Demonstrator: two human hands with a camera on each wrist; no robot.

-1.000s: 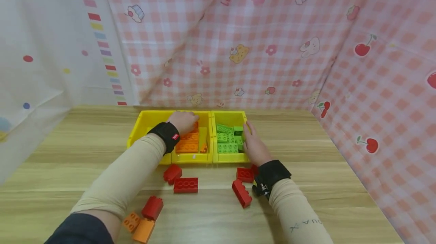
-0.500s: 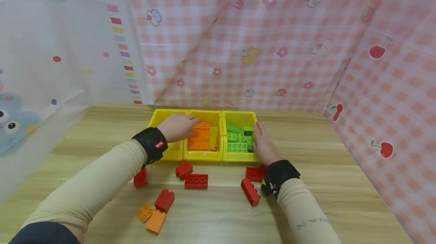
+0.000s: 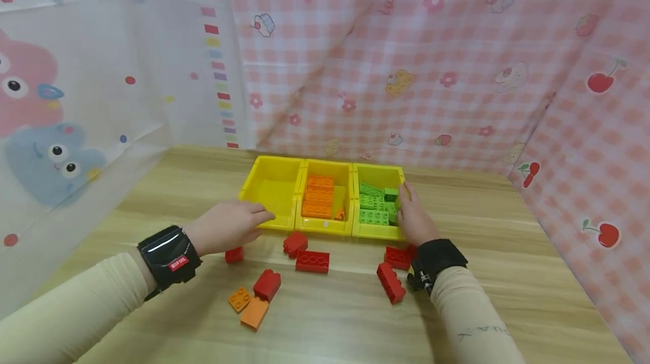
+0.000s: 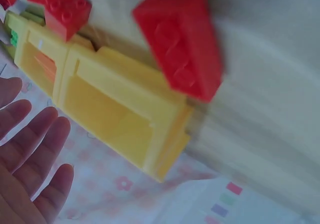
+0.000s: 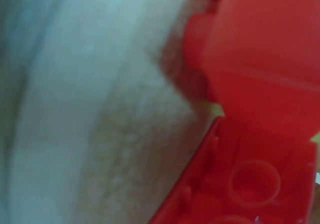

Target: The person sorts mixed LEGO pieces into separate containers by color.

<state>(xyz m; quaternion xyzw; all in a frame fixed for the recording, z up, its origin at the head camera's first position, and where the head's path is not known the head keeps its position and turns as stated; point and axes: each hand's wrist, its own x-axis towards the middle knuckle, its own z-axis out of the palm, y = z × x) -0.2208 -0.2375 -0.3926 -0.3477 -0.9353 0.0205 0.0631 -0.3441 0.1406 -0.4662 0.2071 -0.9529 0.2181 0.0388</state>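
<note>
My left hand (image 3: 228, 227) hovers in front of the left yellow bin (image 3: 276, 194), holding nothing, its fingers loosely spread in the left wrist view. Below its fingertips a red brick (image 3: 234, 255) is partly hidden; that view shows a red brick (image 4: 182, 43) with its hollow underside exposed. My right hand (image 3: 416, 218) rests against the right wall of the right bin (image 3: 378, 232), fingers fairly straight along the rim. Green bricks (image 3: 373, 216) lie in this bin. Orange bricks (image 3: 318, 197) fill the left part of the middle bin (image 3: 325, 225).
More red bricks (image 3: 312, 261) lie in front of the bins, some close by my right wrist (image 3: 390, 283). Nearer me, a red brick (image 3: 267, 285) touches an orange brick (image 3: 254, 313), with a square orange brick (image 3: 240, 299) beside them. Patterned cloth (image 3: 325, 70) hangs behind.
My left hand has come out of the middle bin, moving left and toward me, with nothing in it. The right hand stays at its bin. The head view has shifted leftward.
</note>
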